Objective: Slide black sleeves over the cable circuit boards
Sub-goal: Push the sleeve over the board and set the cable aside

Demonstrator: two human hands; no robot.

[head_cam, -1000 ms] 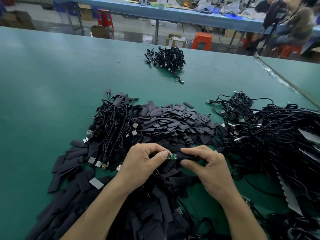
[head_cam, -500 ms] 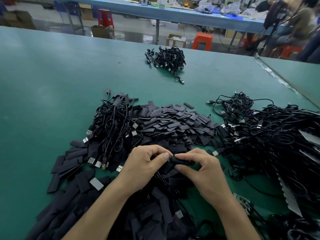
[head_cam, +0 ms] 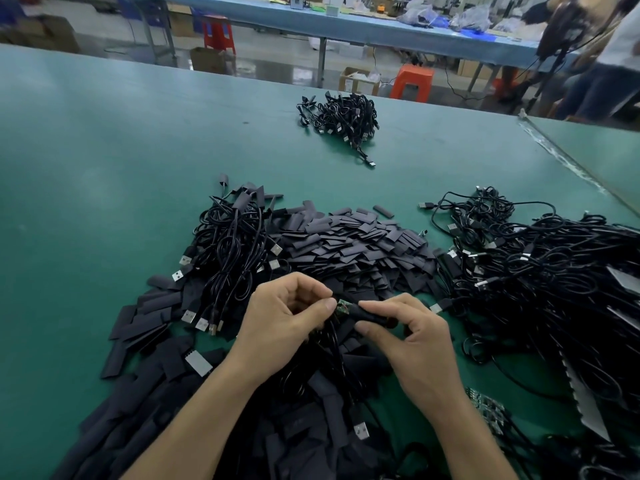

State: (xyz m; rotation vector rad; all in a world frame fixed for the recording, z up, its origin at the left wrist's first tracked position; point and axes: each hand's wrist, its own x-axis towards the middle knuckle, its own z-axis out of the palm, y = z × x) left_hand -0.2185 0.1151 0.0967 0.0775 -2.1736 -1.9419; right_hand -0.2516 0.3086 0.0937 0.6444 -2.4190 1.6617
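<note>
My left hand [head_cam: 284, 320] pinches the cable end with a small green circuit board [head_cam: 343, 306] between thumb and forefinger. My right hand [head_cam: 412, 337] holds a black sleeve [head_cam: 370, 315] by thumb and fingers, just right of the board. The sleeve covers part of the board, and a short green stretch still shows between the two hands. Both hands hover above a broad heap of flat black sleeves [head_cam: 349, 244]. The cable drops down out of sight under my left palm.
A bundle of black USB cables [head_cam: 232, 244] lies left of the sleeve heap. A large tangle of cables [head_cam: 540, 271] fills the right side. A small cable pile [head_cam: 343, 116] sits far back on the green table [head_cam: 104, 168]. People stand at the far right.
Half a second ago the sleeve hid the board completely and the hands were touching. Now the hands are slightly apart and a bit of green board shows again.
</note>
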